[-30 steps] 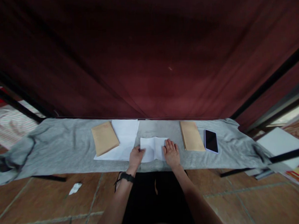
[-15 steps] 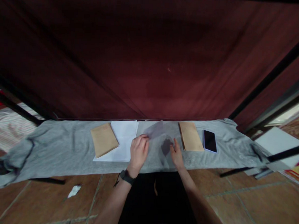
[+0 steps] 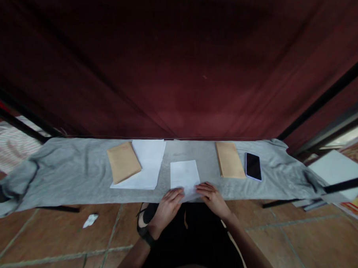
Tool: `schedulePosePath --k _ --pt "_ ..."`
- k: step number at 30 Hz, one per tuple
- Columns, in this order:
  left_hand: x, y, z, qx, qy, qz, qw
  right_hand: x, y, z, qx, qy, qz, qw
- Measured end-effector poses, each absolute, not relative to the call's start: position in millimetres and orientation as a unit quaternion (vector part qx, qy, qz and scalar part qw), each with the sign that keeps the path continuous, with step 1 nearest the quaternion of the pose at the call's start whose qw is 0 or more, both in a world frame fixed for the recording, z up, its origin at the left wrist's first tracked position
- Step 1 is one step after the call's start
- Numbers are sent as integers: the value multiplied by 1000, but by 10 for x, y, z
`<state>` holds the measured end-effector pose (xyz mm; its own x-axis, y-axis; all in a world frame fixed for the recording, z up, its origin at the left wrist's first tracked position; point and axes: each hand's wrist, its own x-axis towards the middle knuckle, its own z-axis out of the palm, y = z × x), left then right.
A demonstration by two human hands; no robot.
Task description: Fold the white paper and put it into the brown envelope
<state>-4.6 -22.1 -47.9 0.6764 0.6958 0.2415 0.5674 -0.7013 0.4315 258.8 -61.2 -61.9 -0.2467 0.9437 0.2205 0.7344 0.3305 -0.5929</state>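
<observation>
A white folded sheet of paper (image 3: 184,175) lies on the grey cloth (image 3: 65,174) in front of me. My left hand (image 3: 166,207) and my right hand (image 3: 211,197) both sit at its near edge, fingers bent onto the paper's lower corners. A black band is on my left wrist. To the left, a brown envelope (image 3: 123,162) lies partly on a stack of white sheets (image 3: 147,165). To the right lies a second brown envelope (image 3: 229,160).
A black phone (image 3: 253,166) lies right of the second envelope. A dark red curtain (image 3: 176,71) hangs behind the cloth-covered surface. A crumpled white scrap (image 3: 90,221) is on the tiled floor at left. White boards (image 3: 335,170) and black bars stand at right.
The paper was lifted and turned in the air half a second ago; now it lies flat, upright, and both hands have drawn back to its near edge.
</observation>
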Motion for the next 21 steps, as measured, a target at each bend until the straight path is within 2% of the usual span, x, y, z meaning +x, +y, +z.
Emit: schedulePosePath --k 4,11,15,21 --pt "-215 -86 -477 871 373 222 230 2631 -566 -571 -564 -752 195 281" --pt "-64 335 -388 741 530 252 327 2538 -239 -575 -662 -652 185 321" --pt "82 556 -354 706 591 255 294 2465 27 -572 -699 -606 184 333" --pt "186 735 -364 683 645 230 253 2379 282 -589 -766 -569 125 272"
